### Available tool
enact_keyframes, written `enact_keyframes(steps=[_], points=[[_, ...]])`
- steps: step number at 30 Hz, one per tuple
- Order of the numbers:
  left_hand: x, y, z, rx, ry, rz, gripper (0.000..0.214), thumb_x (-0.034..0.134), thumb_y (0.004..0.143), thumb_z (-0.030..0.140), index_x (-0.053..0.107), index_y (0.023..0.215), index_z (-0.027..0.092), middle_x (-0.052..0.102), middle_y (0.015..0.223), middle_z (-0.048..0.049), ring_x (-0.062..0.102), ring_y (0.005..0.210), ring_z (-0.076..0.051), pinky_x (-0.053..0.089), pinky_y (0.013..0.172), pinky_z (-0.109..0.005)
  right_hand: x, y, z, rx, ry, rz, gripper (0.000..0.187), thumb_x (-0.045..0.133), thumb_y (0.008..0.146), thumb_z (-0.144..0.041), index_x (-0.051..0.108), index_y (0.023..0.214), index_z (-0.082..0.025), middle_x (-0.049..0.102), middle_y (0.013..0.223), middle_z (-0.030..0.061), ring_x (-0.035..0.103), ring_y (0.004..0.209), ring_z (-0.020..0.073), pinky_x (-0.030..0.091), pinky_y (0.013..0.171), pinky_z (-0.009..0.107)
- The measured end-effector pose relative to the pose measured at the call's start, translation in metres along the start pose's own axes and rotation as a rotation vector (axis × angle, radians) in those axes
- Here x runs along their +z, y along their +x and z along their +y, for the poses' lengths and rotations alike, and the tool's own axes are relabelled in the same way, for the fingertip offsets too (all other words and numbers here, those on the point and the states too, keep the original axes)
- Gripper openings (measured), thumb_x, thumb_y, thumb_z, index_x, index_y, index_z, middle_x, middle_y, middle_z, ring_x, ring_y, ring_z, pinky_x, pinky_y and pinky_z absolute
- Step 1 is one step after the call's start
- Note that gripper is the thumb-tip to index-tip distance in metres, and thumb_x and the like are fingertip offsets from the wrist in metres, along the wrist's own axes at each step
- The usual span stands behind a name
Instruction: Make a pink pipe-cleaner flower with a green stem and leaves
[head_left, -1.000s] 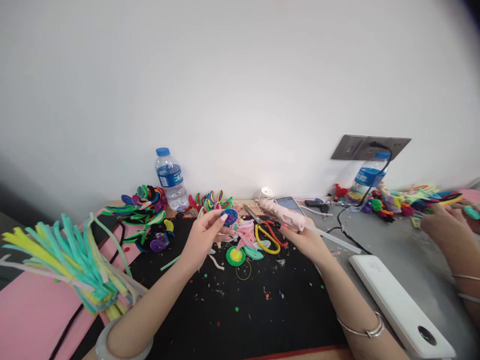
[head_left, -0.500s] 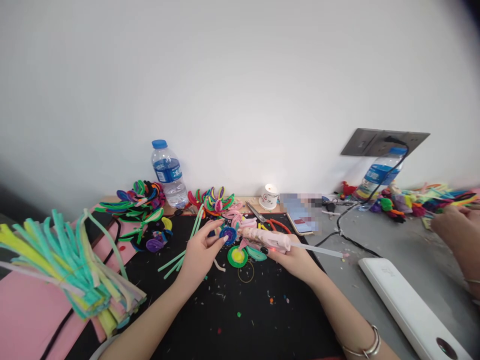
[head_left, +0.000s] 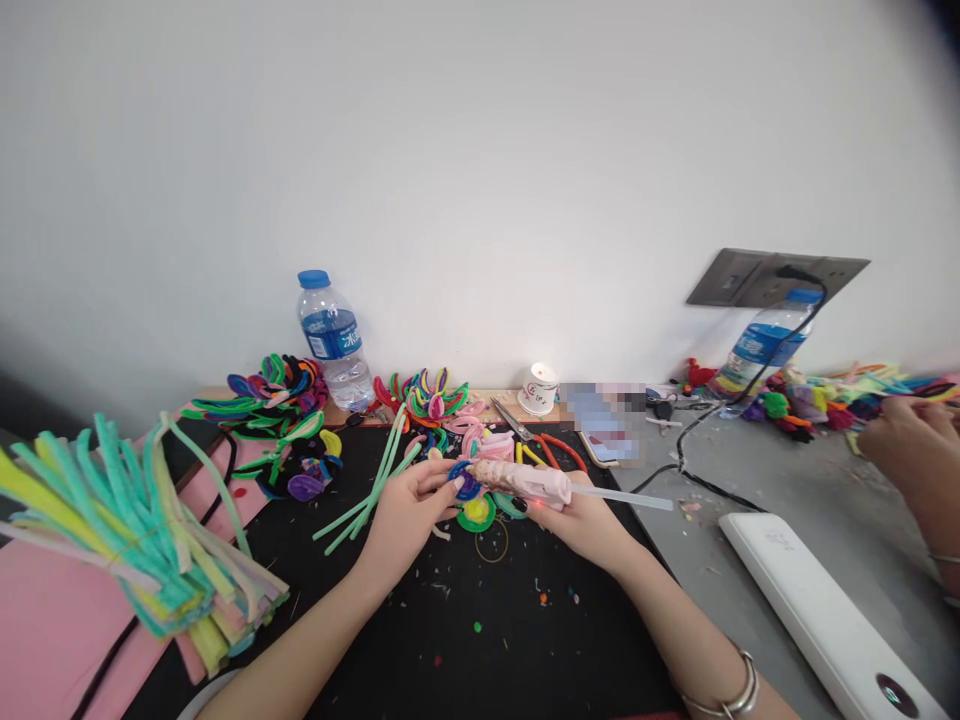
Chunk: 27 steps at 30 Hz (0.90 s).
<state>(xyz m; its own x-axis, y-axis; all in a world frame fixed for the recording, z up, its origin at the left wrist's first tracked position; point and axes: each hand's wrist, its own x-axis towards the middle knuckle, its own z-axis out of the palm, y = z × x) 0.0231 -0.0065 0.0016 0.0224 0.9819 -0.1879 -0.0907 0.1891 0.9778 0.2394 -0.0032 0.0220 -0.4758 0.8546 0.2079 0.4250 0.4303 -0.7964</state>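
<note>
Between its thumb and fingers, my left hand [head_left: 416,500] holds a coiled blue and purple pipe-cleaner disc [head_left: 466,482]. My right hand [head_left: 581,520] grips a pale pink hot glue gun [head_left: 532,483] with a clear glue stick jutting from its back end and a small red light showing. The gun's nozzle meets the disc or lies just in front of it; exact contact cannot be made out. Below them on the black mat rests a green disc with a yellow middle [head_left: 477,512]. Pink looped pipe-cleaner pieces [head_left: 480,440] lie just behind.
A bundle of pipe cleaners [head_left: 150,540] lies at left, near finished colourful pieces [head_left: 281,400] and a water bottle [head_left: 330,340]. Scissors [head_left: 512,420], orange-handled pliers [head_left: 562,450], a paper cup [head_left: 539,388] and a phone [head_left: 604,430] sit behind. Another person's hand [head_left: 911,450] works at right, beyond a white power bank [head_left: 832,610].
My left hand has brought the blue disc slightly right, up to the glue gun's nozzle. The glue gun has shifted a little left.
</note>
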Motion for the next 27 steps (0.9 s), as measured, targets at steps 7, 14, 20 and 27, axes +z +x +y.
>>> enact_keyframes(steps=[7, 14, 20, 27], points=[[0.0006, -0.0001, -0.0005, -0.014, -0.007, -0.043, 0.036, 0.065, 0.072, 0.032, 0.061, 0.105, 0.017, 0.072, 0.088, -0.0058, 0.07, 0.071, -0.018, 0.057, 0.062, -0.024, 0.0016, -0.0005, 0.004, 0.011, -0.069, 0.024, 0.027, 0.051, 0.081, -0.022, 0.064, 0.104, -0.019, 0.068, 0.082, 0.0008, 0.059, 0.066, 0.0153, 0.047, 0.063, 0.024], [0.0008, -0.0012, -0.0005, -0.007, 0.01, -0.026, 0.035, 0.065, 0.072, 0.033, 0.061, 0.102, 0.015, 0.072, 0.088, -0.0061, 0.07, 0.071, -0.018, 0.057, 0.062, -0.024, 0.0009, -0.0003, 0.002, 0.017, -0.08, 0.033, 0.029, 0.051, 0.082, -0.025, 0.064, 0.107, -0.019, 0.069, 0.087, 0.0019, 0.061, 0.071, 0.0166, 0.047, 0.065, 0.025], [0.0008, -0.0015, 0.0002, 0.035, 0.045, 0.04, 0.037, 0.067, 0.068, 0.032, 0.062, 0.099, 0.013, 0.071, 0.09, -0.0082, 0.069, 0.072, -0.02, 0.058, 0.065, -0.031, 0.0003, 0.0, -0.0017, -0.005, -0.078, 0.025, 0.031, 0.051, 0.082, -0.024, 0.062, 0.11, -0.023, 0.068, 0.097, 0.0019, 0.062, 0.08, 0.0188, 0.048, 0.073, 0.028], [0.0007, -0.0025, 0.0005, 0.09, 0.071, 0.068, 0.035, 0.068, 0.067, 0.03, 0.064, 0.097, 0.014, 0.07, 0.088, -0.0076, 0.068, 0.078, -0.022, 0.059, 0.067, -0.034, -0.0002, 0.001, -0.003, -0.033, -0.081, 0.011, 0.035, 0.051, 0.082, -0.021, 0.059, 0.116, -0.025, 0.067, 0.105, 0.001, 0.062, 0.084, 0.0182, 0.048, 0.077, 0.027]])
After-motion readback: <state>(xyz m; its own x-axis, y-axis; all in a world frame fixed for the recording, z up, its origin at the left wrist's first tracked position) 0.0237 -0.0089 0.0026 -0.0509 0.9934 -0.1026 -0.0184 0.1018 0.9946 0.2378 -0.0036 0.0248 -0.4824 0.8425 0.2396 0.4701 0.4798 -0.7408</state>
